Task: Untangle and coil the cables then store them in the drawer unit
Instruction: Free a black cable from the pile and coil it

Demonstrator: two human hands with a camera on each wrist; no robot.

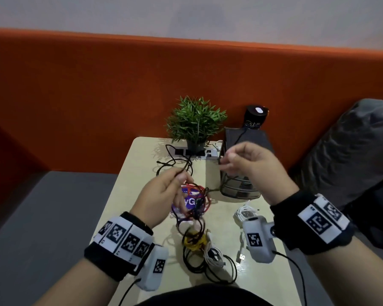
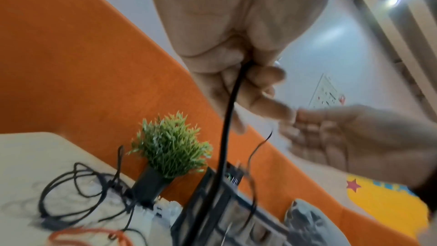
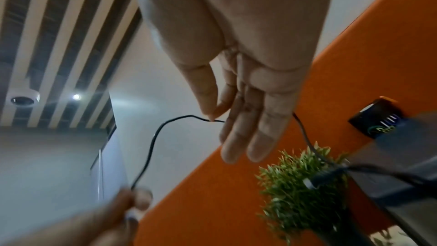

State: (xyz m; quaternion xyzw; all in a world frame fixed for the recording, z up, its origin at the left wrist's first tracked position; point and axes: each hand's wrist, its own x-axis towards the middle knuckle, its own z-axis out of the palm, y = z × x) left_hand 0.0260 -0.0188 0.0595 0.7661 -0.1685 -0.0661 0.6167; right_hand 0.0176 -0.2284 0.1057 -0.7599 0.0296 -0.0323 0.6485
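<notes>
My left hand (image 1: 181,176) is raised over the table and grips a black cable (image 2: 228,119). A tangle of red and black cables (image 1: 196,203) hangs below it. My right hand (image 1: 227,161) pinches a thin black cable (image 3: 153,137) between thumb and forefinger, in front of the black mesh drawer unit (image 1: 237,192). In the right wrist view the other fingers (image 3: 238,137) of that hand are straight. That thin cable runs across to my left hand (image 3: 132,199). On the table lie a yellow cable coil (image 1: 195,240), a white cable (image 1: 215,256) with black loops, and a white coil (image 1: 245,214).
A potted plant (image 1: 196,120) stands on a power strip (image 1: 192,153) at the table's far edge. More black cable (image 1: 175,164) lies loose there. A black cylinder (image 1: 255,117) stands behind the drawer unit. A purple packet (image 1: 189,203) lies under the tangle. An orange padded wall (image 1: 97,96) backs the table.
</notes>
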